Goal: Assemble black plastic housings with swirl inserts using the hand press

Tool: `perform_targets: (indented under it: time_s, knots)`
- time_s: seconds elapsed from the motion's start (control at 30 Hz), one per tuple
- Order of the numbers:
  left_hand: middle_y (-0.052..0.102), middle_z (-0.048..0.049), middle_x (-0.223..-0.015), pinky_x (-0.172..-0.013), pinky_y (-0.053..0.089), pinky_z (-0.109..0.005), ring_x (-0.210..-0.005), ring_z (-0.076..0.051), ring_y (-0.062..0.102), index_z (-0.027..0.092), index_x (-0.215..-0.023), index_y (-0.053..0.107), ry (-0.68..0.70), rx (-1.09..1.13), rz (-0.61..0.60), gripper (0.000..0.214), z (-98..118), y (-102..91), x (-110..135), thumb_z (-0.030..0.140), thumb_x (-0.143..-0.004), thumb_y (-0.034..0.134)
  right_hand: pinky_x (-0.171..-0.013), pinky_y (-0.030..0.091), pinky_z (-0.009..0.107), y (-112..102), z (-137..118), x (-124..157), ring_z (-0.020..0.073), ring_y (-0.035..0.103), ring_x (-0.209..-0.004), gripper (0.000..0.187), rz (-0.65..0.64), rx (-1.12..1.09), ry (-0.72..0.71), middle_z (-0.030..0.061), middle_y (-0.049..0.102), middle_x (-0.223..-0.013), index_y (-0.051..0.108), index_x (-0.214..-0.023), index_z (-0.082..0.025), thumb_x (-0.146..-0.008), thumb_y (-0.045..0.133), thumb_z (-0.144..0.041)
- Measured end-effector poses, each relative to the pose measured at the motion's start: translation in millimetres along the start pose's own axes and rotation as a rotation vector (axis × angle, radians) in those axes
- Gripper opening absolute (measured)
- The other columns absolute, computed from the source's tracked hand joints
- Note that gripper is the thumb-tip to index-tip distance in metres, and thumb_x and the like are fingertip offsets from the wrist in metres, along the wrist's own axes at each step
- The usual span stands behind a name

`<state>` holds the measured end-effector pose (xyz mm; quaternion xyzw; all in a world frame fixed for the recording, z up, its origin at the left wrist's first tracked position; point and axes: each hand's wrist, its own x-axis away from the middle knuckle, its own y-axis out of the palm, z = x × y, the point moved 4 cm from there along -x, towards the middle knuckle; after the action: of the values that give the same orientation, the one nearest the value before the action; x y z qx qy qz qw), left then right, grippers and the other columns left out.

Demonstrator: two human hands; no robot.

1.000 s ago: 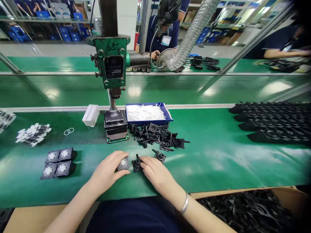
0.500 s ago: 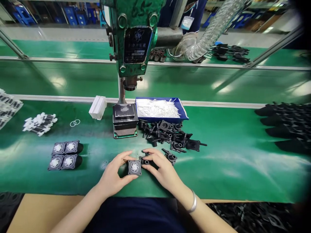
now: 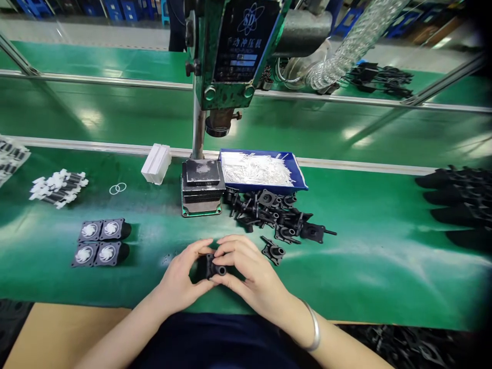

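Note:
My left hand (image 3: pixel 182 277) is closed around a black pump housing, largely hidden between my hands; its white impeller face is not visible. Pressed against it is a black cover with a short round spout (image 3: pixel 220 270), gripped by the fingers of my right hand (image 3: pixel 251 269). Both hands meet low over the front of the green table. Just right of my right hand lies a loose black spouted cover (image 3: pixel 273 251). Farther left, several black housings with white impellers (image 3: pixel 108 252) stand together in a block.
A green hand press (image 3: pixel 238 56) rises over its black metal base (image 3: pixel 202 192). Behind a heap of black covers (image 3: pixel 269 212) sits a blue tray (image 3: pixel 302 177) of white strips. White-and-black parts (image 3: pixel 59 188), two white rings (image 3: pixel 117 188) and a white block (image 3: pixel 156 164) lie left.
My right hand has moved left, bringing the spouted cover against the housing in my left hand. The white impeller face has gone from sight. The camera view has shifted slightly.

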<state>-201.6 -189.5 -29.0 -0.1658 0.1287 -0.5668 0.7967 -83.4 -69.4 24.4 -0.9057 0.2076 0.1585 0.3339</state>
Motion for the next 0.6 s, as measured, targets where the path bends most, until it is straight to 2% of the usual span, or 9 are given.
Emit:
perform_targets:
  time_s: [0.23, 0.43, 0.53, 0.6]
  knots:
    - [0.065, -0.0069, -0.123, -0.099, 0.055, -0.038, -0.111, -0.022, 0.066, 0.027, -0.138, 0.041, 0.007, -0.022, 0.007, 0.057, -2, 0.3, 2, 0.030, -0.088, 0.068, -0.097, 0.052, 0.044, -2, -3, -2, 0.0228, 0.059, -0.111, 0.016, -0.017, 0.038, -0.033, 0.0075, 0.068, -0.103, 0.059, -0.109, -0.020, -0.094, 0.065, -0.021]
    - [0.066, -0.0086, -0.123, -0.104, 0.051, -0.040, -0.115, -0.023, 0.064, 0.024, -0.137, 0.044, 0.049, -0.008, 0.005, 0.057, 0, 1.5, -1, 0.033, -0.087, 0.069, -0.094, 0.055, 0.039, 4, 7, 4, 0.0213, 0.062, -0.106, 0.016, -0.067, -0.025, 0.087, 0.0069, 0.066, -0.102, 0.061, -0.106, -0.022, -0.094, 0.065, -0.031]
    - [0.065, -0.0112, -0.127, -0.105, 0.049, -0.040, -0.118, -0.025, 0.063, 0.021, -0.133, 0.051, 0.075, 0.010, 0.017, 0.055, 8, 4.1, -1, 0.039, -0.085, 0.073, -0.097, 0.053, 0.041, 7, 6, 11, 0.0219, 0.064, -0.102, 0.012, -0.043, 0.034, 0.034, 0.0060, 0.068, -0.099, 0.062, -0.105, -0.024, -0.097, 0.060, -0.032]
    - [0.066, -0.0126, -0.129, -0.105, 0.049, -0.038, -0.117, -0.026, 0.064, 0.018, -0.136, 0.052, 0.111, 0.028, -0.046, 0.068, 10, 8.0, -1, 0.044, -0.078, 0.079, -0.098, 0.052, 0.041, 10, 13, 20, 0.0242, 0.065, -0.104, 0.011, -0.039, 0.074, -0.014, 0.0053, 0.068, -0.098, 0.064, -0.105, -0.025, -0.096, 0.060, -0.030]
